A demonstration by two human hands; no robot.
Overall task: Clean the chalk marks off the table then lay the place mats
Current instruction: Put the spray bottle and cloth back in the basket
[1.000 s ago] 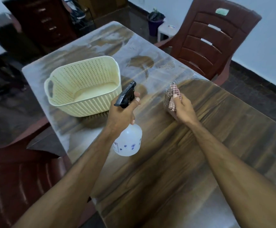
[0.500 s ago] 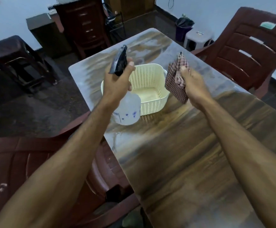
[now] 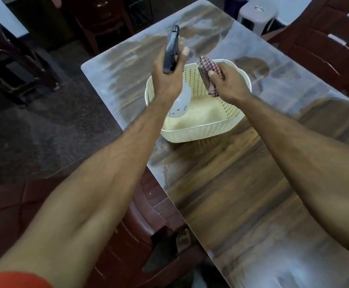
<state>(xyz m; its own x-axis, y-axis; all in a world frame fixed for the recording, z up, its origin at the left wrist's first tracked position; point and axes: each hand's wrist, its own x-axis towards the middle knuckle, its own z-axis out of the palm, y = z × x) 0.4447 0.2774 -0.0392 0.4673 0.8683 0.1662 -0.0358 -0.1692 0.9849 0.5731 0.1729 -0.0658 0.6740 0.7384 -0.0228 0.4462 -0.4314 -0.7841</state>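
I have the left hand wrapped round the neck of the spray bottle, and the right hand clenching the folded checked cloth; both hang over the cream basket at the centre of the frame. If I let either go from this height, I judge it could bounce off the rim and skid the basket toward the table edge at centre left. A careless squeeze could also wet the wood I reckon is already wiped. Chalk haze covers the upper half of the table; the lower part shows dark grain. I see no place mats. Dark red chairs stand at upper right and lower left, a pale stool at the top.
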